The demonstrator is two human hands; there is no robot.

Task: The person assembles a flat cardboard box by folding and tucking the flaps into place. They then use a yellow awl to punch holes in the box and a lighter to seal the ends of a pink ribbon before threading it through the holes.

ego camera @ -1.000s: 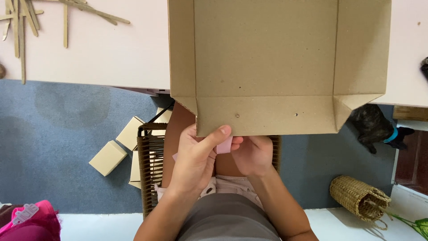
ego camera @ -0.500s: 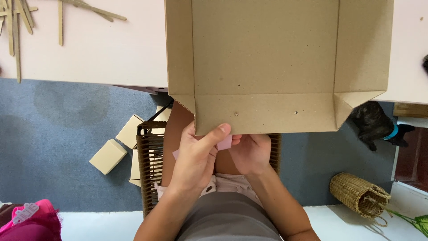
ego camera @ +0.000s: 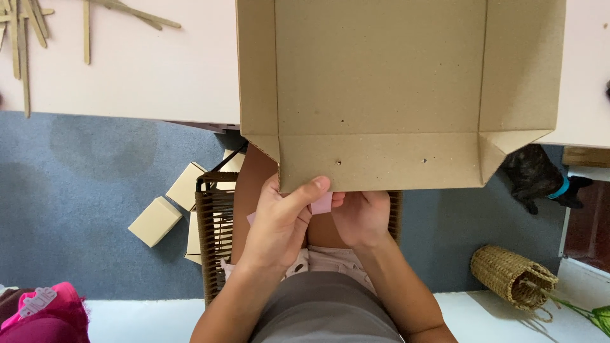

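An open brown cardboard box [ego camera: 394, 82] juts over the near edge of the white table [ego camera: 140, 76]; its front flap [ego camera: 381, 162] hangs toward me. Just below that flap my left hand [ego camera: 279, 219] and my right hand [ego camera: 361, 216] meet over my lap. Both pinch a small pink piece [ego camera: 321, 204]; my left thumb lies across its top. Most of the pink piece is hidden between the fingers.
Wooden sticks [ego camera: 25, 32] lie scattered on the table's far left. Small closed cardboard boxes [ego camera: 155, 221] sit on the blue carpet beside my woven chair [ego camera: 216, 235]. A wicker basket [ego camera: 511, 277] lies at the right, a dark dog with a teal collar [ego camera: 540, 181] nearby, pink fabric [ego camera: 41, 314] at bottom left.
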